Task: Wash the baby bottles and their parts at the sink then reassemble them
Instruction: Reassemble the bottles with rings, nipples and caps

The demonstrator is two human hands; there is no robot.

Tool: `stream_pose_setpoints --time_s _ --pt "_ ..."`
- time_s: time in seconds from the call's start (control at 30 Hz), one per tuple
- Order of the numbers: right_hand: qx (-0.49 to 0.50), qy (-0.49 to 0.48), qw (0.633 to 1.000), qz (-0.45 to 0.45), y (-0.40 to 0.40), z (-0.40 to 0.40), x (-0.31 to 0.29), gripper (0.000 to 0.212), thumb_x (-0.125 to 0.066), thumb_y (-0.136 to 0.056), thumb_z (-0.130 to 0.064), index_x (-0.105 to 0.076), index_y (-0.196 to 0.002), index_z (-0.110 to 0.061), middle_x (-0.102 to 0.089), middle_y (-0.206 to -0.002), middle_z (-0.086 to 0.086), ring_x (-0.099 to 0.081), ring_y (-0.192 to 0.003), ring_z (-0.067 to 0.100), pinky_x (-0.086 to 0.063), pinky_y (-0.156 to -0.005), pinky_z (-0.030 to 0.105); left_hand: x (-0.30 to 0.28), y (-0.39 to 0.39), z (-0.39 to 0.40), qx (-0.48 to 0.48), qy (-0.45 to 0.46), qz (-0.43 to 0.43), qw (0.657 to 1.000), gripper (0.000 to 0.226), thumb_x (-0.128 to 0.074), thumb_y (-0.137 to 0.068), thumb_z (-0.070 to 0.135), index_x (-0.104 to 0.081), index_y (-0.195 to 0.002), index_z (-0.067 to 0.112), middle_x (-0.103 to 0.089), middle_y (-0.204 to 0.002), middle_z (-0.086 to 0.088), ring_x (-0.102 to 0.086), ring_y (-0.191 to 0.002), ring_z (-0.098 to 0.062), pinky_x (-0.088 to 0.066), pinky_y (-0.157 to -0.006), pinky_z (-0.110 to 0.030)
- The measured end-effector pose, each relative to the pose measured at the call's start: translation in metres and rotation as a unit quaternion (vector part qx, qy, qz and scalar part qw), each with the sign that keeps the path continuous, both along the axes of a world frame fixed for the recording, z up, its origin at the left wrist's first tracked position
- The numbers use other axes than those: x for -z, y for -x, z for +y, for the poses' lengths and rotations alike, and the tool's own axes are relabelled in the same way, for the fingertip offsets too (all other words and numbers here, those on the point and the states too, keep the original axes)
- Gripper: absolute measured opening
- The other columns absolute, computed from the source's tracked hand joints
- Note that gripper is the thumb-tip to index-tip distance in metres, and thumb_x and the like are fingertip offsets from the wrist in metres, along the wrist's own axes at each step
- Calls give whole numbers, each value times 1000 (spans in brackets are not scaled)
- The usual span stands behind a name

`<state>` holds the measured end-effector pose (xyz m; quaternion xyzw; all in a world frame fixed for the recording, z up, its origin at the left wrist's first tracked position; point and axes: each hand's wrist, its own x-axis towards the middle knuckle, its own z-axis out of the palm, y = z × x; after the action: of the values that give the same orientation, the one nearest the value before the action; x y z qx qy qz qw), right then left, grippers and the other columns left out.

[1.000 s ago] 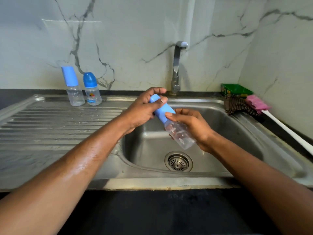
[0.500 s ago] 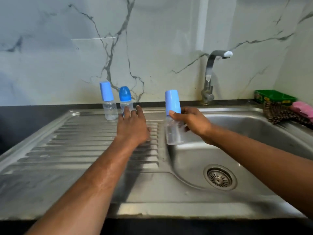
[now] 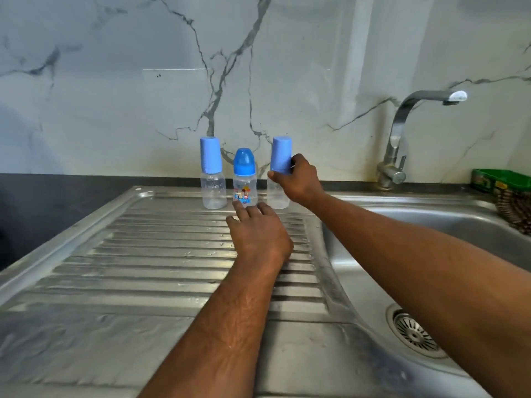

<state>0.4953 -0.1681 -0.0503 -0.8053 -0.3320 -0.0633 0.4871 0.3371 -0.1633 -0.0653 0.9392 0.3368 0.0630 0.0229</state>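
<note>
Three clear baby bottles with blue caps stand in a row at the back of the steel draining board [image 3: 149,254]. The left bottle [image 3: 212,173] has a tall blue cap. The middle bottle [image 3: 244,179] has a rounded cap and a printed picture. My right hand [image 3: 296,182] grips the third bottle [image 3: 280,156] around its neck, upright, with its base on or just above the board. My left hand [image 3: 258,234] lies flat on the ribs, its fingertips at the foot of the middle bottle.
The sink basin [image 3: 448,225] with its drain [image 3: 413,334] lies to the right, the tap [image 3: 402,133] behind it. A green box [image 3: 500,179] and a brush-like scrubber [image 3: 514,211] sit at the far right rim. A marble wall rises behind.
My right hand has carried the third bottle from over the basin leftward and back to beside the other two. My left hand let go of its cap and reached onto the draining board.
</note>
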Motion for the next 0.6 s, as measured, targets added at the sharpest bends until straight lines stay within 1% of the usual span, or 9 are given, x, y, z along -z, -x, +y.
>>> stream_pose_setpoints --time_s 0.07,0.1,0.17,0.23,0.3,0.6 --pt "2 13 1000 -10 -1 4 4 52 -74 -87 -39 -51 -120 -5 -60 -112 11 -60 -97 27 -51 -81 41 0 -1 -2 3 16 8 1000 77 -47 -99 42 -10 -156 6 -12 -163 -20 0 -151 -39 -14 -120 -53" --pt "4 13 1000 -14 -1 5 6 53 -73 -87 -40 -50 -120 -6 -61 -111 11 -60 -97 27 -51 -81 41 0 -1 -2 4 20 9 1000 77 -47 -99 42 -10 -156 6 -12 -163 -20 0 -151 -39 -14 -120 -53" --pt "9 9 1000 -15 1 5 8 54 -73 -87 -42 -50 -120 -6 -60 -108 9 -59 -93 25 -49 -76 38 -1 -3 -2 3 22 9 1000 75 -46 -99 43 -11 -156 7 -13 -163 -19 -1 -151 -39 -15 -120 -53" --pt "17 9 1000 -16 2 4 9 55 -73 -86 -43 -51 -120 -6 -57 -103 6 -56 -88 21 -42 -72 33 -2 -2 -2 1 27 7 1000 74 -45 -99 43 -12 -156 7 -14 -163 -19 -2 -151 -39 -15 -120 -53" --pt "22 12 1000 -16 2 4 10 56 -73 -86 -45 -52 -120 -6 -55 -101 4 -54 -87 19 -39 -72 31 -3 -2 -2 0 32 10 999 74 -45 -99 43 -13 -156 7 -14 -163 -18 -1 -151 -38 -15 -120 -53" --pt "19 20 1000 1 5 9 7 58 -73 -86 -46 -51 -122 -6 -53 -104 3 -52 -90 19 -39 -74 30 -2 1 4 -14 42 15 999 71 -43 -100 45 -17 -156 8 -16 -163 -18 -3 -151 -38 -16 -119 -53"
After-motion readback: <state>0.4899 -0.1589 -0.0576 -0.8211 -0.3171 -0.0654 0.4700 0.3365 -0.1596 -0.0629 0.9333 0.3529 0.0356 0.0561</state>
